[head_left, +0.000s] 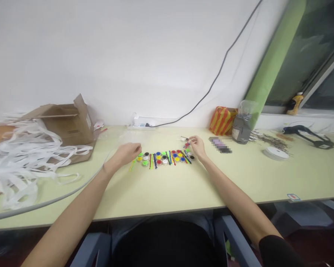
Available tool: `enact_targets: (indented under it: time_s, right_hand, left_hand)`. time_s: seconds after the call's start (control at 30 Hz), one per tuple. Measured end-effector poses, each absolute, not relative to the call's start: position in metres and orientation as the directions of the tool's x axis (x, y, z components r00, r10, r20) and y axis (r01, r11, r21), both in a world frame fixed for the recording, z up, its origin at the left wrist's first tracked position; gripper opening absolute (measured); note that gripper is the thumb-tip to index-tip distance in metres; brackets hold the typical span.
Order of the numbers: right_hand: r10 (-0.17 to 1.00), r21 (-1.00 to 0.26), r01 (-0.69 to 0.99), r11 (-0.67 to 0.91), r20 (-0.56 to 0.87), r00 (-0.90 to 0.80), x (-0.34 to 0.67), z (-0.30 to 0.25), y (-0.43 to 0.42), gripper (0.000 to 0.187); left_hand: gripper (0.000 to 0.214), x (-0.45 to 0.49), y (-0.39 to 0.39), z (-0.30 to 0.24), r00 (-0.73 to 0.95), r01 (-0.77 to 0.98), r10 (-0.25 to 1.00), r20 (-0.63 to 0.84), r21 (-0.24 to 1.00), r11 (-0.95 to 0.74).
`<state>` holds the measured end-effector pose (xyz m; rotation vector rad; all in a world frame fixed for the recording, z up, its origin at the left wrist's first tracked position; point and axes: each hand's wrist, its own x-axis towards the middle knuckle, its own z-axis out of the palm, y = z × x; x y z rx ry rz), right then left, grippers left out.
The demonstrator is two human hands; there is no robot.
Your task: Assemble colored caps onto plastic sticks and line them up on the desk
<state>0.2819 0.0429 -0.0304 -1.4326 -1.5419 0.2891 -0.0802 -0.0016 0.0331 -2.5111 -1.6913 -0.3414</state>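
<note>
In front of me lies a row of small round coloured discs (159,162) in red, yellow, blue, green, black and white. Between the groups of discs lie thin coloured strips (155,161). My left hand (130,152) is at the row's left end, fingers curled together beside a green disc (145,163); what they hold, if anything, is hidden. At the right end, my right hand (197,147) has its fingertips pinched near a small red and blue piece (187,144) and a thin dark stick (186,138). Whether it grips either is too small to tell.
A heap of white straps (33,155) and an open cardboard box (68,122) occupy the left. A power strip (141,124) stands by the wall. To the right are a phone-like blurred object (220,145), a striped bag (223,121), a dark container (241,129) and a white roll (276,153).
</note>
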Motion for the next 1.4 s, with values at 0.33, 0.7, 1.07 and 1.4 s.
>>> enact_targets:
  time_s: [0.33, 0.7, 1.07, 1.4]
  right_hand:
    - [0.894, -0.389, 0.876, 0.285, 0.438, -0.097, 0.294, -0.024, 0.053, 0.035]
    - [0.862, -0.298, 0.894, 0.335, 0.480, -0.162, 0.288, -0.024, 0.058, 0.020]
    - [0.605, -0.448, 0.590, 0.671, 0.791, -0.087, 0.242, -0.004, 0.025, 0.014]
    - [0.667, -0.578, 0.347, 0.739, 0.701, -0.252, 0.175, -0.008, -0.040, 0.013]
  left_hand:
    - [0.028, -0.070, 0.001, 0.023, 0.361, 0.915, 0.870, 0.336, 0.050, -0.399]
    - [0.024, -0.068, -0.002, 0.028, 0.355, 0.914, 0.884, 0.305, 0.086, -0.397]
    - [0.026, -0.055, -0.011, 0.023, 0.387, 0.789, 0.761, 0.520, 0.241, -0.565]
    - [0.026, -0.023, -0.029, 0.015, 0.612, 0.506, 0.547, 0.571, 0.248, -0.826]
